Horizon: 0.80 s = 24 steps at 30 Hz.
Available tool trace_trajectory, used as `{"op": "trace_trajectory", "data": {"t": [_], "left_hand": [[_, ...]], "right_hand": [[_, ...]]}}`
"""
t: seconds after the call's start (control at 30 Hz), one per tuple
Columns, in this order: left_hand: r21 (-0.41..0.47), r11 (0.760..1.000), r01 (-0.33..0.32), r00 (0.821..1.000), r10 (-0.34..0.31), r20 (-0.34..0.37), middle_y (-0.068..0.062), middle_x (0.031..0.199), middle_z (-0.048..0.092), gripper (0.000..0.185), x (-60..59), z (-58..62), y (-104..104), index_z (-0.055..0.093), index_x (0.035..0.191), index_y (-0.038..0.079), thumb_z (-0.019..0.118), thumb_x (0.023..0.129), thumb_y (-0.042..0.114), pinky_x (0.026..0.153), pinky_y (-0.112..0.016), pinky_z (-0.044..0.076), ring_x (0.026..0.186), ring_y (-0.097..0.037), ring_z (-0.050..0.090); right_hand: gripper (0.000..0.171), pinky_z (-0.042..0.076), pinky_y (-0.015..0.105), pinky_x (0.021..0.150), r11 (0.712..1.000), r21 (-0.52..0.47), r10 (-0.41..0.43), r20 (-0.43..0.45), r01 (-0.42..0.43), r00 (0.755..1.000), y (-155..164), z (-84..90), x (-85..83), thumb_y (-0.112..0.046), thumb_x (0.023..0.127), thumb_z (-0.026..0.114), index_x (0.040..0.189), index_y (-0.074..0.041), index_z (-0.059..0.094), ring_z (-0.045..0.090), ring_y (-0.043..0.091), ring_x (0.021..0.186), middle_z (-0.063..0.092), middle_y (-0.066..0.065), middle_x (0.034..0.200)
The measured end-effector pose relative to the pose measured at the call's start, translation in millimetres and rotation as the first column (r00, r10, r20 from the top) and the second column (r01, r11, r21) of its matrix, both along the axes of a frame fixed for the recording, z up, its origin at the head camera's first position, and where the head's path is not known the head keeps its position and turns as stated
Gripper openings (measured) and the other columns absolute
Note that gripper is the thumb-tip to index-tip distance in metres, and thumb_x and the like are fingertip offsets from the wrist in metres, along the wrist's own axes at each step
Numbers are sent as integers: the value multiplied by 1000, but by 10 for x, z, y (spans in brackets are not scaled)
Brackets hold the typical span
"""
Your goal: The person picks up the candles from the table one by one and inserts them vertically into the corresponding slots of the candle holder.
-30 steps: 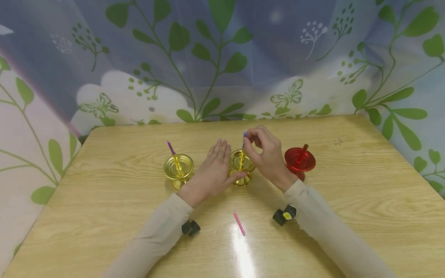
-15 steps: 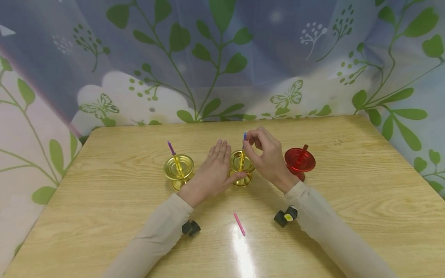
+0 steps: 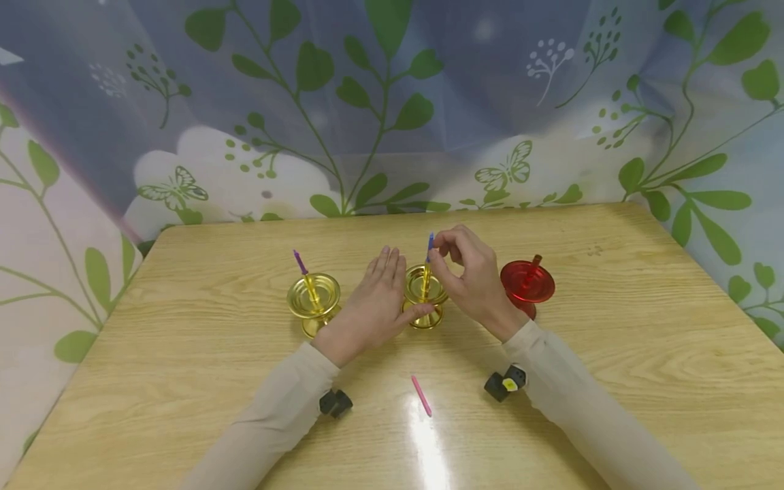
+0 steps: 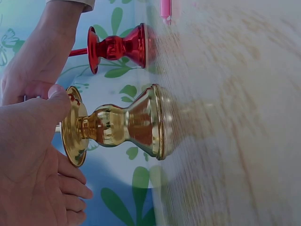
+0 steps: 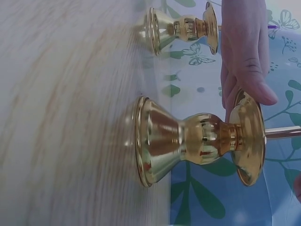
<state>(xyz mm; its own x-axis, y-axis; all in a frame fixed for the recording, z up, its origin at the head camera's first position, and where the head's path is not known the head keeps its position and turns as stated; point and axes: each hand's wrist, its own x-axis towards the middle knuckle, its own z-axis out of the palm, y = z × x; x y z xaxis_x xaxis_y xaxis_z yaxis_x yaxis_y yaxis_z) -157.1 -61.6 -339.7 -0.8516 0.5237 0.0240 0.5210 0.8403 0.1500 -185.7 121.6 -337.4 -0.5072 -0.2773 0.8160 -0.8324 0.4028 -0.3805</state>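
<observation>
**Two hands at the middle gold candle holder**

Little differs from half a second ago: our hands, the three holders and the loose candle have all kept their places, and only the view has drifted slightly.

We sit at a wooden table [image 3: 184, 381] with a leaf-and-butterfly printed curtain [image 3: 380, 102] hung behind and beside it. Our left hand [image 3: 373, 306] lies beside the middle gold holder [image 3: 424, 296], fingers straight and close together, thumb resting against the holder's dish rim. Our right hand [image 3: 468, 275] is curled above that holder, fingertips pinching the blue candle [image 3: 431, 243], which stands upright on the holder's stem at the table's centre.

To the left stands a second gold holder [image 3: 314, 299] with a purple candle [image 3: 300, 262]. To the right, a red holder [image 3: 527, 284] is partly hidden by our right hand. A pink candle [image 3: 421, 396] lies flat on the table, nearer to us.

The blue candle's lower end is hard to make out. In the right wrist view the pinching fingers are cut off; only the stem shows.
</observation>
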Motion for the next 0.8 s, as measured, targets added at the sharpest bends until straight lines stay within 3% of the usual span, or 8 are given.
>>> {"op": "trace_trajectory", "data": {"t": [0.37, 0.57, 0.8], "left_hand": [[-1, 1000, -1, 1000, 1, 6, -30, 155, 10, 91, 2, 0, -3, 15, 149, -11, 29, 97, 62, 118, -42, 8, 146, -36, 1], [-5, 1000, -3, 1000, 3, 8, -29, 155, 10, 91, 2, 1, 0, 16, 149, -11, 29, 97, 63, 118, -42, 8, 146, -36, 1], [-10, 1000, -7, 1000, 7, 18, -29, 156, 8, 91, 1, 1, -2, 14, 149, -10, 28, 97, 63, 118, -42, 7, 146, -35, 0]], "right_hand": [[8, 38, 19, 59, 1000, 10, -11, 6, 11, 1000, 29, -18, 23, -5, 89, 59, 94, 2, 59, 47, 16, 68, 55, 9, 80], [8, 39, 27, 57, 1000, 2, -14, 8, 14, 1000, 57, -32, 32, -3, 89, 60, 95, 1, 59, 48, 24, 66, 55, 8, 80], [8, 41, 27, 57, 1000, 15, -19, 0, 19, 1000, 109, -48, 72, -3, 87, 60, 94, 1, 59, 47, 18, 68, 56, 8, 80]]}}
